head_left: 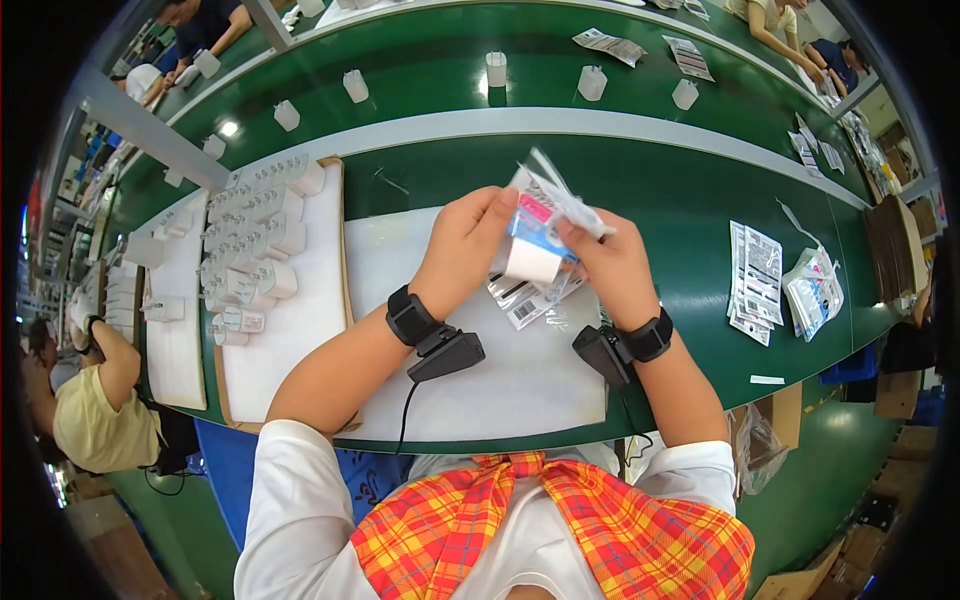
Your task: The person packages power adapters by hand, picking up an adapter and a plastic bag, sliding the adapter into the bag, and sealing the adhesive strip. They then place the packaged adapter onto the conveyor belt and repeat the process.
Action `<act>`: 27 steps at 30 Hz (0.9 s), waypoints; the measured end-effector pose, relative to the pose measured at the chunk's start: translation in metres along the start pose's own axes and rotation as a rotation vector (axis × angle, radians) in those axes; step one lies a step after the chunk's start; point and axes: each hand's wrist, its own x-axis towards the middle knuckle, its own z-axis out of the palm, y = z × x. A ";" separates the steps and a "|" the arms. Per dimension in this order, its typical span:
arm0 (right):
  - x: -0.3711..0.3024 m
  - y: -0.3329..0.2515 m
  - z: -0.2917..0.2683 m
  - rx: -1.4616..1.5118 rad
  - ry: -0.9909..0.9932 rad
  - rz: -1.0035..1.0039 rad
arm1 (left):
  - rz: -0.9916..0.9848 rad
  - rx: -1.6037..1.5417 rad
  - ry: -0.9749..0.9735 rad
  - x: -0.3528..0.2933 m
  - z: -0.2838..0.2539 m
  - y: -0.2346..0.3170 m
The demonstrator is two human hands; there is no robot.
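Note:
In front of my chest, both hands hold a small printed plastic bag (535, 215) with pink, blue and white areas. My left hand (468, 238) pinches its left edge between thumb and fingers, and my right hand (612, 258) grips its right side. A white block (532, 264), shaped like a plug adapter, shows at the bag's lower end; whether it is fully inside I cannot tell. The bag's upper part is blurred. Under the hands, another printed bag (522, 308) with a barcode lies on the white mat (450, 405).
On my left, a white-lined tray (290, 355) holds several white plug adapters (262, 235), prongs up. Rightward lie stacked flat bags (757, 280) and a bag pile (813, 292). Beyond a pale rail (540, 122), adapters (496, 68) stand on a green belt (430, 75). Co-workers sit around.

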 end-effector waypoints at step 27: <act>-0.084 -0.012 -0.040 -1.110 -0.477 -0.341 | 0.325 1.215 -0.870 -0.056 0.000 0.031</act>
